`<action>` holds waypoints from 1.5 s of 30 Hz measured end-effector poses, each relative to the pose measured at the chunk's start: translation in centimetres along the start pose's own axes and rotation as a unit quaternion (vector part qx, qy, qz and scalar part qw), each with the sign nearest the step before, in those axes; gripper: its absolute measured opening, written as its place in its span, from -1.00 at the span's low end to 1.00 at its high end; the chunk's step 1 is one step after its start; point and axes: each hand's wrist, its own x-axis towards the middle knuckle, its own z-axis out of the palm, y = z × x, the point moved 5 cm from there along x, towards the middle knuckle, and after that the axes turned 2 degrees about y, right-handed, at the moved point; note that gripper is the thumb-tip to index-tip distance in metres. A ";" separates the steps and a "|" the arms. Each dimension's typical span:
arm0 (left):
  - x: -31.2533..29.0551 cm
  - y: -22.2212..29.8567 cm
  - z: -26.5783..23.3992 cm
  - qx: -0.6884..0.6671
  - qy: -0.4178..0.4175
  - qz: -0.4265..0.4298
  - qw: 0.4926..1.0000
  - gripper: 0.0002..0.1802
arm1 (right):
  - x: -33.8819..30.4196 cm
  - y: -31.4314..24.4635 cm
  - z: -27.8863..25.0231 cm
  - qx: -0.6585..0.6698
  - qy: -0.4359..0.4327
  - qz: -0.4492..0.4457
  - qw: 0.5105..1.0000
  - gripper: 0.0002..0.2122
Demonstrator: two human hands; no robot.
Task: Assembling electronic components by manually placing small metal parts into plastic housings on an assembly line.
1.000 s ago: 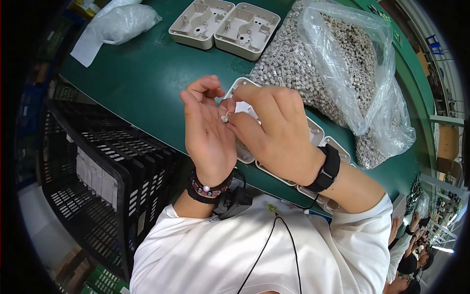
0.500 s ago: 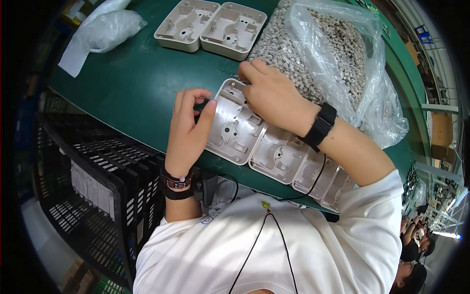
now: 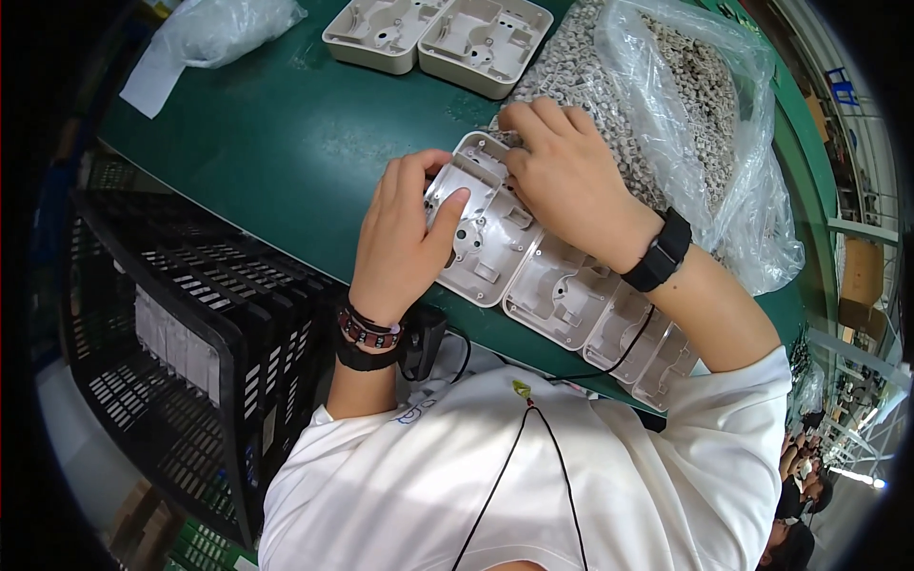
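A pale grey plastic housing (image 3: 490,271), an open shallow box with ribs and round bosses inside, lies in front of me on the green table. My left hand (image 3: 405,233) grips its left edge, thumb over the inside and fingertips at the outer side. Over its far right side, my right hand (image 3: 576,190) is closed, with fingertips bent down into the housing; whatever they hold is hidden. Right beside that hand lies a clear plastic bag (image 3: 657,105) full of small pale grey parts (image 3: 576,71).
More open housings (image 3: 562,295) run in a row toward my right elbow. Two deeper housings (image 3: 486,48) stand at the table's far side. Crumpled clear plastic (image 3: 238,29) lies far left on the green table (image 3: 257,162). A black crate (image 3: 228,324) stands left below the table edge.
My left hand has closed in on the housing's left edge. My right hand has shifted slightly and stays bent over the housing. The whole view has moved a little.
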 end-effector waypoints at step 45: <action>-0.4 12.3 3.3 0.217 -0.144 0.273 0.926 -0.68 | -25.5 19.3 -4.4 0.096 0.012 0.325 0.941 -0.70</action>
